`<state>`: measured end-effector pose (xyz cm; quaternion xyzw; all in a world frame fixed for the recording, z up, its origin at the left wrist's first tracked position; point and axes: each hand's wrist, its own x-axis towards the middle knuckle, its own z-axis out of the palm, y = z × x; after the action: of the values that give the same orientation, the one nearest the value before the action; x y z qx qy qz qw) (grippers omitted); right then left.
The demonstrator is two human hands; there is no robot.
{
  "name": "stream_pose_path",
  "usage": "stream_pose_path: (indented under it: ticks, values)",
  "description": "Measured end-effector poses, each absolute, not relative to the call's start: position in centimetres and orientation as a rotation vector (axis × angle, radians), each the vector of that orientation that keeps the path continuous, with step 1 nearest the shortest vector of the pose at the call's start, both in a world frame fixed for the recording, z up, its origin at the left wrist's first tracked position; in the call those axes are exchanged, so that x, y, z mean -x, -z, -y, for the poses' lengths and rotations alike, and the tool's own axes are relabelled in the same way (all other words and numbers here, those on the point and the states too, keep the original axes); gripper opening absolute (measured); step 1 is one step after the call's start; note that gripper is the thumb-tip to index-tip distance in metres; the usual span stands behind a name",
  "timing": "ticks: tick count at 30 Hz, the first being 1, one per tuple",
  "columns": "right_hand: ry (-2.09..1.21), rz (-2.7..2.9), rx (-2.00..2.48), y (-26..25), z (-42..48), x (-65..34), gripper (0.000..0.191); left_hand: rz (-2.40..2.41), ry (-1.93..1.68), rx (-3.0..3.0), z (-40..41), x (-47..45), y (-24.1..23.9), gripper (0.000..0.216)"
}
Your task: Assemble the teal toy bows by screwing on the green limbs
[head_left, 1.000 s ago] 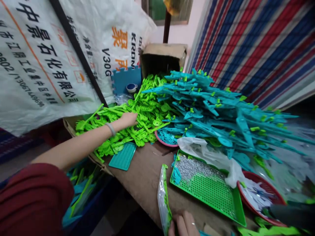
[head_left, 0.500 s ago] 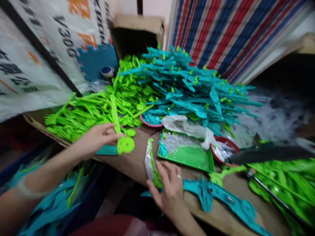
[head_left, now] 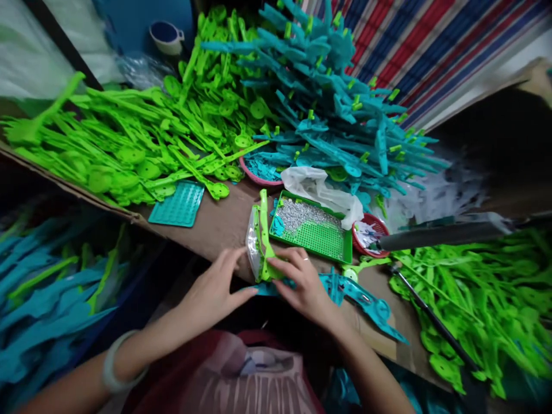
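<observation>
Pinching the near end of the green plastic strip point(head_left: 263, 230) between thumb and fingers, your right hand point(head_left: 304, 284) held it, seemingly sleeved in the clear bag point(head_left: 251, 247), at the near edge of the tabletop point(head_left: 215, 221). Your left hand point(head_left: 213, 293) was spread loose, gripping nothing, its fingertips just beside the bag's lower end. The strip looked light, stiff but springy and slick; the bag looked thin and slippery. The strip's flat, wide end seemed the surest hold.
</observation>
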<state>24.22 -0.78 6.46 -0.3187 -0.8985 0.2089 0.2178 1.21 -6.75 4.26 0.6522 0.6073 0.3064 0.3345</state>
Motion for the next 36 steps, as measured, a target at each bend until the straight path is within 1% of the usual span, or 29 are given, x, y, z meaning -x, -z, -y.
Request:
stream_pose_path:
  ticks: [2, 6, 9, 11, 15, 19, 23, 24, 26, 28, 30, 33, 34, 36]
  values:
    - [-0.611, 2.593, 0.907, -5.6, 0.9, -23.7, 0.037, -1.533, -0.728, -1.779, 7.7, -1.6, -2.3, 0.064]
    - [-0.622, 2.688, 1.020, -5.3, 1.6, -23.2, 0.037, -1.383, -0.725, -1.776, 7.8, -2.4, -0.1, 0.058]
    - [-0.681, 2.694, 1.057, -6.2, 1.7, -23.7, 0.038, -1.386, -0.734, -1.839, 8.1, -2.9, 0.1, 0.069]
    - [-0.764, 2.695, 1.062, -6.7, 1.6, -24.2, 0.039, -1.448, -0.668, -1.927, 8.6, -3.2, 0.1, 0.075]
    - [-0.844, 2.712, 1.055, -6.9, 1.5, -24.9, 0.039, -1.428, -0.542, -1.944, 9.1, -3.9, 0.6, 0.080]
    - [-0.745, 2.777, 1.100, -6.9, 2.0, -25.0, 0.039, -1.371, -0.616, -1.834, 9.1, -4.5, 1.2, 0.085]
    - [-0.587, 2.892, 1.085, -7.2, 2.4, -24.9, 0.041, -1.369, -0.631, -1.814, 9.2, -4.9, 0.6, 0.088]
    - [-0.547, 2.914, 1.056, -7.1, 2.5, -25.0, 0.041, -1.381, -0.622, -1.837, 9.3, -4.9, 0.4, 0.086]
    - [-0.484, 2.947, 0.978, -6.7, 2.5, -25.2, 0.042, -1.466, -0.605, -1.962, 9.2, -4.9, -0.1, 0.074]
    - [-0.456, 2.943, 0.883, -6.1, 2.4, -25.6, 0.043, -1.540, -0.625, -2.209, 8.9, -4.9, -0.4, 0.060]
    - [-0.482, 2.911, 0.802, -5.7, 2.1, -26.1, 0.044, -1.508, -0.683, -2.501, 8.6, -4.8, -0.4, 0.051]
    - [-0.677, 2.899, 0.789, -6.7, 1.2, -26.5, 0.041, -1.426, -0.706, -2.781, 8.6, -4.8, -0.3, 0.046]
    - [-0.791, 2.865, 0.827, -7.4, 0.8, -26.3, 0.036, -1.428, -0.698, -2.830, 8.8, -4.9, -0.3, 0.046]
    - [-1.053, 2.639, 0.916, -9.2, -0.1, -25.2, 0.019, -1.419, -0.691, -2.894, 9.4, -5.2, -0.5, 0.045]
